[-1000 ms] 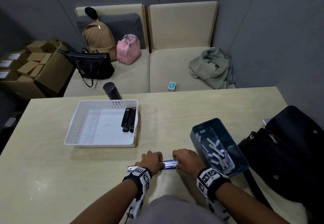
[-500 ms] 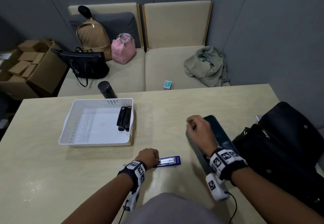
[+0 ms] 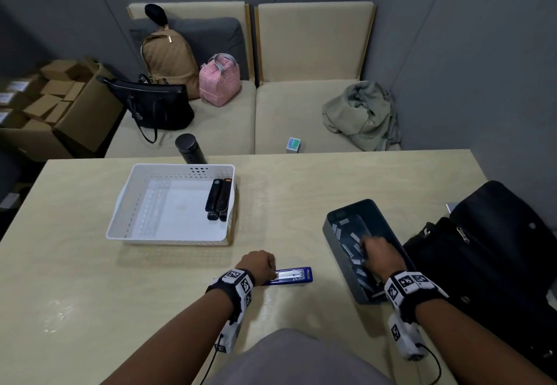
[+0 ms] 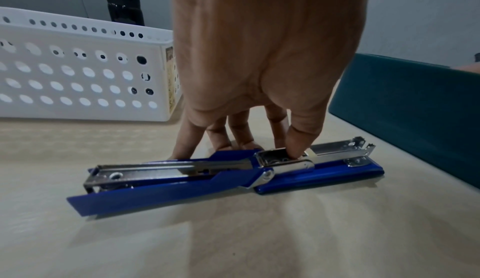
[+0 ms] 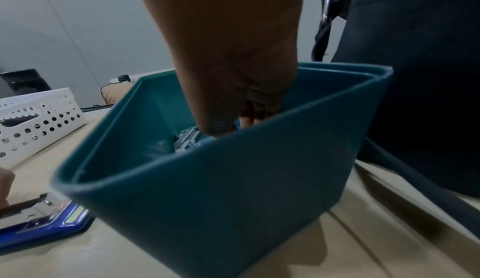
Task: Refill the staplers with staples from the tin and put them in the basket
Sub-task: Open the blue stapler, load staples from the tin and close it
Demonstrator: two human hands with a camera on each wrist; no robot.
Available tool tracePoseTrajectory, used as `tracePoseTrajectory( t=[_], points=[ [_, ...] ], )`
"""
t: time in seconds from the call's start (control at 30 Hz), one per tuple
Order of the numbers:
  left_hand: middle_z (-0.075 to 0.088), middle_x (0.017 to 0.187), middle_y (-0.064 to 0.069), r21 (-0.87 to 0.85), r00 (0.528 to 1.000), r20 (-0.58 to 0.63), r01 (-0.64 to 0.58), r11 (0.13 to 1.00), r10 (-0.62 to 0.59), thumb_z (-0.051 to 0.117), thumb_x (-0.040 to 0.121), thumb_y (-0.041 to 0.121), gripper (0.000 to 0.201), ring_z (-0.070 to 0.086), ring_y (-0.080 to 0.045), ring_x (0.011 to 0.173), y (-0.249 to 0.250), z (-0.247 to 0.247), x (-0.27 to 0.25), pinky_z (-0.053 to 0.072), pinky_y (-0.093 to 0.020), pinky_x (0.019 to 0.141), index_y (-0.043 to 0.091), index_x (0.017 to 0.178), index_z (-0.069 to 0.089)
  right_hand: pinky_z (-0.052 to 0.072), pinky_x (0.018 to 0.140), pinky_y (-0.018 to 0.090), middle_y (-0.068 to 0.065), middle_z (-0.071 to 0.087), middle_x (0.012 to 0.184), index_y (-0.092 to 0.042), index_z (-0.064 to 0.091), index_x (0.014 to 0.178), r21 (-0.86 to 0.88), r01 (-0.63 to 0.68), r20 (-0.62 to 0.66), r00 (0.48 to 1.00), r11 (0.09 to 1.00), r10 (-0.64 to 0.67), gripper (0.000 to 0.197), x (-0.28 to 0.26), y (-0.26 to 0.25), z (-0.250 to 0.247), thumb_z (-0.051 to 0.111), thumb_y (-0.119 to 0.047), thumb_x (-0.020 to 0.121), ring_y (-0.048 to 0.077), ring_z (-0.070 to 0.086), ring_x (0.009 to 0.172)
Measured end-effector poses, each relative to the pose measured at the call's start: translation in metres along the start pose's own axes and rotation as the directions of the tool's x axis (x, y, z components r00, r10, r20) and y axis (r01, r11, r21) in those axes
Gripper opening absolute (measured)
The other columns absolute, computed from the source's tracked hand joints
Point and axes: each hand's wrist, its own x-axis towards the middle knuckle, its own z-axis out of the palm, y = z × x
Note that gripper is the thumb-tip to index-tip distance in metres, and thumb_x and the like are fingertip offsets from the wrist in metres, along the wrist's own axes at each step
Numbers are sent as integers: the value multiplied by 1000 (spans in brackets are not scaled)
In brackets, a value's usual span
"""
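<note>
A blue stapler [image 3: 294,276] lies opened flat on the wooden table near its front edge. My left hand [image 3: 259,265] grips it at the hinge: in the left wrist view the thumb presses the metal hinge of the stapler [image 4: 182,192] and the fingers [image 4: 233,138] sit behind it. My right hand [image 3: 376,252] reaches down into the teal tin [image 3: 328,228], among loose staple strips [image 3: 354,237]. In the right wrist view the thumb [image 5: 215,124] touches the strips [image 5: 187,140], and the tin's near wall [image 5: 233,190] hides the fingertips. The white basket [image 3: 168,238] holds two black staplers [image 3: 218,199].
A black bag [image 3: 488,249] lies on the table right beside the tin. A black bottle [image 3: 190,149] stands behind the basket at the table's far edge. Beyond the table are benches with bags and a jacket, and cardboard boxes at the left.
My right hand has left the stapler, swung right over the tin and dropped into it. The left hand has stayed on the stapler, which lies in the same place.
</note>
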Motion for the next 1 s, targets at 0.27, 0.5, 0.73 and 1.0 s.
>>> tracePoseTrajectory(
  t=[0.27, 0.5, 0.73, 1.0],
  points=[
    [71, 109, -10, 28, 999, 9, -35, 999, 34, 67, 85, 19, 4, 66, -28, 104, -1, -2, 1, 55, -36, 88, 20, 82, 65, 46, 70, 34, 14, 62, 96, -7, 63, 88, 241, -9, -224, 972, 971, 65, 7, -1, -10, -27, 62, -14, 86, 33, 61, 85],
    [72, 107, -10, 29, 999, 21, -25, 999, 24, 67, 84, 21, 26, 66, -28, 101, 0, -1, 3, 55, -35, 85, 24, 64, 52, 51, 72, 30, -2, 67, 90, -18, 62, 108, 518, 331, -455, 887, 789, -73, 15, -15, -75, -83, 54, -19, 96, 16, 62, 80],
    [71, 105, -8, 60, 1000, 9, -26, 998, 26, 67, 82, 24, 3, 66, -28, 100, -2, 0, 2, 55, -36, 86, 25, 81, 64, 40, 80, 31, -7, 56, 105, -25, 49, 107, 505, 449, 31, 844, 737, -535, 26, -26, -126, -56, 30, -43, 103, 10, 52, 93],
    [68, 110, -12, 98, 1000, -15, -11, 995, 12, 65, 85, 24, 19, 62, -32, 105, -3, 6, 7, 51, -40, 92, 13, 99, 70, 41, 81, 35, 11, 52, 103, -8, 62, 99, 278, 488, 221, 806, 828, -549, 23, -19, -129, -16, 40, -16, 100, 25, 54, 91]
  ],
)
